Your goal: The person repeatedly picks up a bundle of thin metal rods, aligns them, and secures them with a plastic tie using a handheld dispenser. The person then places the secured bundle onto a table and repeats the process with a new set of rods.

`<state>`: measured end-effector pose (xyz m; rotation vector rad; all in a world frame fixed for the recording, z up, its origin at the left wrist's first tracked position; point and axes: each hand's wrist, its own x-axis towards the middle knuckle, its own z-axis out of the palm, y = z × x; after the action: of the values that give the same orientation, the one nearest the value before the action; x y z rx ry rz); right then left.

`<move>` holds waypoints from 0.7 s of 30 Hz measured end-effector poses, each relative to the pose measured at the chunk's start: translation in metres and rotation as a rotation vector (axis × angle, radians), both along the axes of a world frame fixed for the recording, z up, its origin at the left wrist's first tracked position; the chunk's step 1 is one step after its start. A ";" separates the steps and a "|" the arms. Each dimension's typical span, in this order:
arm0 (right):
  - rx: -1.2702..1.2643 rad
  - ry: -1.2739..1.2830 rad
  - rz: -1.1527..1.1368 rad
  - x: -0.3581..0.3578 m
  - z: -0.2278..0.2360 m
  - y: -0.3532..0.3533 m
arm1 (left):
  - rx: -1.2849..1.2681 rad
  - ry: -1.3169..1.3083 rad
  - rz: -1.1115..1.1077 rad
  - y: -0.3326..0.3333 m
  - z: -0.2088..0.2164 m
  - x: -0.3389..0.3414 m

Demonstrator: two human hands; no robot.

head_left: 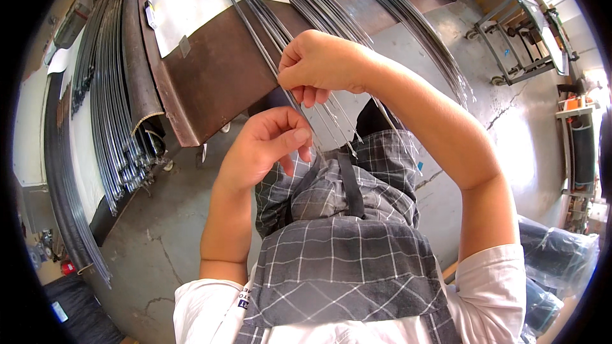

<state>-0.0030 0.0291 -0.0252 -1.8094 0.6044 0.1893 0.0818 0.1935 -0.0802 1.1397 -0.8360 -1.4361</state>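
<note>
Long thin black rods with silvery wire-like tips lie in bundles over a brown metal bench (pixel 223 70). My right hand (pixel 325 64) is closed, thumb and forefinger pinching one thin black rod (pixel 250 27) near its end, just past the bench's near edge. Lower and to the left, my left hand (pixel 271 143) has its fingers curled and the thumb bent in beside the same rod's lower end. What lies between those fingers is hidden. Several silvery rod tips (pixel 344 134) hang below my right hand, in front of my checked apron (pixel 344 261).
A thick bundle of black rods (pixel 115 108) hangs along the left. Another rod bundle (pixel 414 25) drapes off the bench's right part. White sheets (pixel 191 0) lie on the bench. A wheeled cart (pixel 516 32) stands at far right, and plastic-wrapped dark rolls (pixel 554 255) lie lower right.
</note>
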 end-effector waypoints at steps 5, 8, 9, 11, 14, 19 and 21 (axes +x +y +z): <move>-0.014 0.012 0.000 -0.001 0.001 0.000 | 0.024 -0.001 -0.047 -0.004 0.002 0.004; -0.001 -0.007 -0.008 -0.002 0.004 0.001 | 0.036 0.000 -0.044 -0.005 0.002 0.005; 0.008 -0.019 -0.007 -0.002 0.001 0.000 | 0.036 0.001 -0.042 -0.005 0.002 0.005; 0.017 -0.030 -0.005 -0.002 -0.001 -0.002 | 0.038 0.002 -0.040 -0.006 0.003 0.004; 0.018 -0.030 -0.005 -0.002 0.000 -0.002 | 0.030 0.003 -0.032 -0.007 0.002 0.004; 0.013 -0.023 -0.010 -0.002 0.003 0.000 | 0.030 -0.001 -0.025 -0.008 0.001 0.003; 0.023 -0.018 0.002 -0.001 0.007 0.001 | 0.043 -0.007 -0.014 -0.008 0.003 0.002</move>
<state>-0.0036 0.0298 -0.0184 -1.7883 0.5852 0.1805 0.0842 0.1858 -0.0776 1.1733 -0.8232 -1.4689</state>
